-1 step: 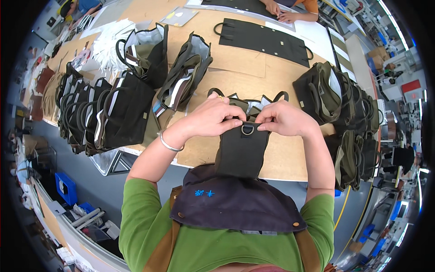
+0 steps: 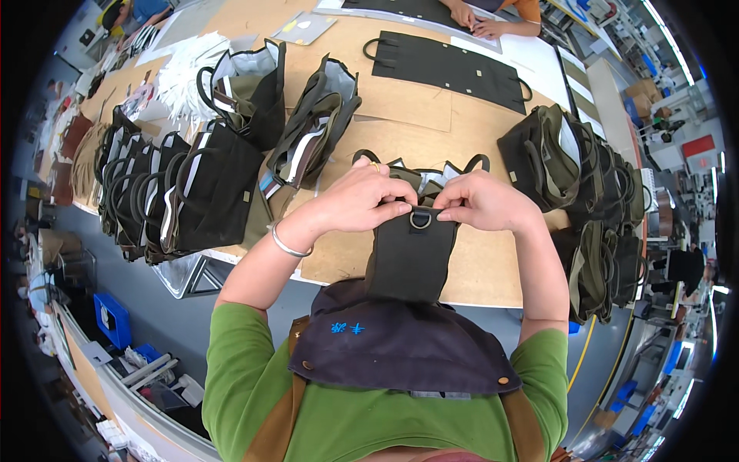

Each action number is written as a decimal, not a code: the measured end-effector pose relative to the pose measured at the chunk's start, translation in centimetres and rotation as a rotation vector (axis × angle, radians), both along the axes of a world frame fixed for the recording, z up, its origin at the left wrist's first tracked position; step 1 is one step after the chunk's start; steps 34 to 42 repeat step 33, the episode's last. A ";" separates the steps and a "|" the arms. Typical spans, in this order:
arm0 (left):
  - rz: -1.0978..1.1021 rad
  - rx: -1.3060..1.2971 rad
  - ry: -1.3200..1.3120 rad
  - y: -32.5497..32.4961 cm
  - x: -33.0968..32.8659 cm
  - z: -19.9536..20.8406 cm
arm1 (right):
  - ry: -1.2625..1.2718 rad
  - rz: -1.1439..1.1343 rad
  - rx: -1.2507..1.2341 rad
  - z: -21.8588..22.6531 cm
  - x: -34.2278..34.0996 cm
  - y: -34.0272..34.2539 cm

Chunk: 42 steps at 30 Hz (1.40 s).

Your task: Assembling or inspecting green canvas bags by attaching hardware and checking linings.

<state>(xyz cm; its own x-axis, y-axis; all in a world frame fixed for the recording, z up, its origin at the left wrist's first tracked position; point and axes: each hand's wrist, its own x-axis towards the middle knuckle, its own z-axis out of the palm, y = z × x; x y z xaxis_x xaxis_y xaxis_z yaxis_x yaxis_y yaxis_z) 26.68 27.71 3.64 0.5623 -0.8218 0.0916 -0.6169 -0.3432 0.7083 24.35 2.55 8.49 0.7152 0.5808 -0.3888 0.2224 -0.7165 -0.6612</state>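
Note:
A dark bag (image 2: pixel 412 258) stands end-on at the table's near edge, against my apron. Its narrow side panel faces me, with a metal D-ring (image 2: pixel 420 220) on a short black tab just under the top edge. My left hand (image 2: pixel 368 199) pinches that edge left of the ring. On the right of the ring, my right hand (image 2: pixel 479 202) pinches the same edge between thumb and fingers. Behind my hands, two loop handles and a pale lining show. The rest of the bag's inside is hidden by my hands.
Several similar dark bags (image 2: pixel 212 192) crowd the table's left side, with two open ones (image 2: pixel 315 115) behind. More bags (image 2: pixel 546 158) are stacked at the right. A flat black bag panel (image 2: pixel 446 69) lies ahead, near another person's hands (image 2: pixel 481 23). White strips (image 2: pixel 192 77) are heaped at far left.

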 end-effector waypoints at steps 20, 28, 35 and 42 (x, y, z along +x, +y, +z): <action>-0.013 -0.103 0.031 -0.5 -1.3 0.9 | -0.053 -0.013 0.148 -0.1 -0.6 0.8; -0.047 -0.037 0.110 -0.1 -1.1 1.3 | -0.041 -0.007 0.212 -1.0 -0.8 0.6; -0.053 -0.079 0.199 -0.3 -0.7 0.5 | -0.005 -0.004 0.340 -2.5 -0.7 0.1; -0.053 -0.079 0.199 -0.3 -0.7 0.5 | -0.005 -0.004 0.340 -2.5 -0.7 0.1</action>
